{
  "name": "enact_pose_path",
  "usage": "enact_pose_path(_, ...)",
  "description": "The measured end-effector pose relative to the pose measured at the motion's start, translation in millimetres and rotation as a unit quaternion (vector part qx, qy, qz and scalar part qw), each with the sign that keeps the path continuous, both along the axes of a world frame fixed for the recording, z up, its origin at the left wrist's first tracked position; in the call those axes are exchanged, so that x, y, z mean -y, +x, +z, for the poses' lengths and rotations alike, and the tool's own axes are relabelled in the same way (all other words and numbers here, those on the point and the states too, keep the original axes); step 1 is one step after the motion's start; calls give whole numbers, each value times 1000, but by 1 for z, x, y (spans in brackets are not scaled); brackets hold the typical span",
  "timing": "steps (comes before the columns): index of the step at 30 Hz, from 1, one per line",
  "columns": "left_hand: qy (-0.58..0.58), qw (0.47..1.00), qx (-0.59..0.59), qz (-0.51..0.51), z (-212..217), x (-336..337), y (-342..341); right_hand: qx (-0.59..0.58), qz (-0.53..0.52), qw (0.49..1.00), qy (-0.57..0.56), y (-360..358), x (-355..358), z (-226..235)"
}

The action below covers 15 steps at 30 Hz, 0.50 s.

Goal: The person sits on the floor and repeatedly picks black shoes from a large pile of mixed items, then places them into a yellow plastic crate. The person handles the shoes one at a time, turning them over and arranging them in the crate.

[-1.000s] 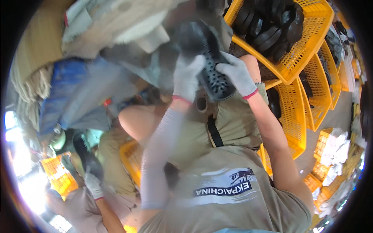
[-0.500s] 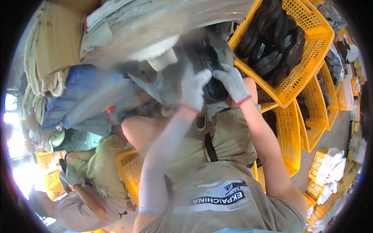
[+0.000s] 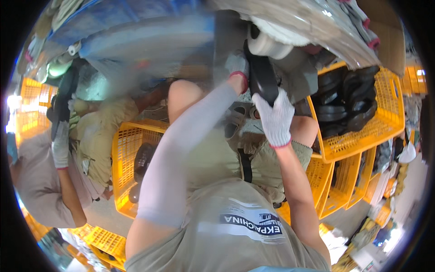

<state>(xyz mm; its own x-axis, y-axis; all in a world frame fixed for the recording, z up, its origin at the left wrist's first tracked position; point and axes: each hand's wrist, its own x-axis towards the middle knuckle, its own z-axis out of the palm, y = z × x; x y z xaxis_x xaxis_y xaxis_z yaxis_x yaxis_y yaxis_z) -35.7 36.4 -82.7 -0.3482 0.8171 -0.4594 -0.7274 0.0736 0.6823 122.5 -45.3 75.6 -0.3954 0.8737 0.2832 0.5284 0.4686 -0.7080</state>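
Black shoe [image 3: 262,77], between both gloved hands

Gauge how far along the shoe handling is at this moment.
Partly done, judging by the yellow crate at the right, already stacked with black shoes. In hand: the left hand and right hand, both in white gloves, grip one black shoe raised ahead. Left: that shoe is not yet in any crate; the crate by the knee holds just one or two dark items.

Grey floor [image 3: 102,217], yellow crates [image 3: 127,149] on it, one holding seemingly dark shoes [image 3: 143,158]
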Motion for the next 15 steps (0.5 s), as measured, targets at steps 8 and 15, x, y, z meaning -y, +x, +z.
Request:
enact_pose_path(8, 85, 991, -37, 93, 31, 34, 57, 72, 25, 997, 32, 17, 14, 8)
enact_pose_path(15, 104, 984, 105, 100, 6, -13, 23, 44, 12, 995, 91, -10, -51, -57)
